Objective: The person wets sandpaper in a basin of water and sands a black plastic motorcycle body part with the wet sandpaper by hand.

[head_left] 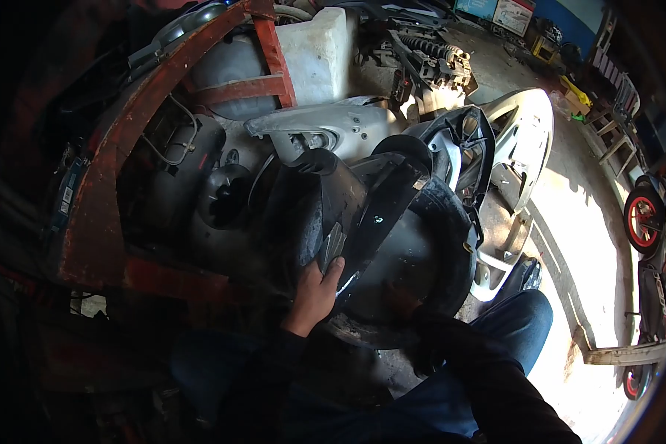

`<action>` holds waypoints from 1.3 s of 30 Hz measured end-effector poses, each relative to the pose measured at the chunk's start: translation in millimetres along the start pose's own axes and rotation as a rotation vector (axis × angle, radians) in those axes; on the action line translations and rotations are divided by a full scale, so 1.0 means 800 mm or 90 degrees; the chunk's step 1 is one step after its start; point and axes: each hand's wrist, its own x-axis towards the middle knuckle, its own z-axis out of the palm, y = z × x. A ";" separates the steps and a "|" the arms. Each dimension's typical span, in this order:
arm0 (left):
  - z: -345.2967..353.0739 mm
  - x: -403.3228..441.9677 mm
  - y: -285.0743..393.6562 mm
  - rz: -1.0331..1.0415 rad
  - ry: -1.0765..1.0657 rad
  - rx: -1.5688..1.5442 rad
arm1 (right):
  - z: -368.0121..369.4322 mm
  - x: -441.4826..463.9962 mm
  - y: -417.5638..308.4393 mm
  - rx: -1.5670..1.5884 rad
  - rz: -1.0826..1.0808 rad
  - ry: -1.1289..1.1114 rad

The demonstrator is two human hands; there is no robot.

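Note:
My left hand (317, 297) is closed around the lower edge of a black plastic motorcycle body panel (385, 201), its thumb on top and its fingers mostly hidden. The panel leans across a round black tub (462, 255). Deep in shade, my right hand (402, 300) is inside the tub's near part, below and right of the panel; its fingers are too dark to make out. Behind the panel lies a pale grey motorcycle fairing (366, 129).
A rusty red metal frame (100, 200) with a dark cylinder (192, 148) stands at left. More body panels, including a white one (536, 137), lie beyond the tub. A shock absorber spring (429, 48) is at the back. A red-rimmed wheel (644, 218) stands at far right.

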 end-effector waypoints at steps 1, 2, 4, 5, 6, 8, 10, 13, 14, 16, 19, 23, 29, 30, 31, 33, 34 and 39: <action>-0.002 0.001 0.003 0.001 0.002 -0.001 | -0.017 0.002 0.004 -0.008 0.001 -0.056; -0.004 0.002 0.007 -0.018 -0.005 0.019 | -0.033 -0.002 0.006 -0.013 0.002 -0.085; -0.005 0.003 0.007 -0.035 -0.010 0.036 | -0.065 -0.015 0.015 0.089 0.041 -0.148; -0.003 0.004 0.001 -0.015 0.001 0.042 | -0.080 -0.023 0.019 0.197 0.081 -0.179; -0.002 0.005 -0.001 0.004 0.011 0.045 | -0.067 -0.029 0.032 0.193 0.082 -0.180; -0.003 0.004 0.005 -0.010 0.005 0.041 | -0.020 -0.036 0.066 0.247 0.022 -0.223; -0.005 0.006 0.010 -0.023 0.003 0.040 | -0.049 -0.027 0.078 0.248 0.004 -0.320; -0.001 0.005 0.011 -0.017 0.017 0.024 | -0.078 -0.035 0.067 0.163 0.074 -0.231; 0.003 0.005 0.007 -0.006 0.026 0.002 | -0.087 -0.041 0.065 0.115 0.116 -0.135; 0.005 0.003 0.007 0.008 0.030 -0.020 | -0.125 -0.046 0.070 0.076 0.102 0.027; -0.004 0.005 0.013 -0.010 -0.001 -0.025 | -0.256 -0.062 0.054 0.184 0.084 0.202; -0.011 0.000 0.018 0.024 0.001 0.006 | -0.378 -0.082 0.038 0.298 0.237 0.273; -0.009 -0.005 0.027 -0.003 -0.045 0.030 | -0.356 -0.048 0.007 0.408 0.154 0.573; -0.009 -0.004 0.032 -0.012 -0.048 0.009 | -0.351 -0.042 0.000 0.258 0.117 0.554; -0.007 -0.002 0.026 0.006 -0.044 0.004 | -0.352 -0.039 -0.006 0.203 0.097 0.544; -0.010 -0.002 0.032 0.004 -0.032 0.009 | -0.350 -0.027 -0.004 0.178 0.023 0.523; -0.011 -0.002 0.034 0.002 -0.022 0.013 | -0.352 -0.021 -0.001 0.183 -0.017 0.503; -0.017 0.000 0.032 -0.033 -0.002 0.002 | -0.357 -0.014 -0.012 0.129 -0.107 0.398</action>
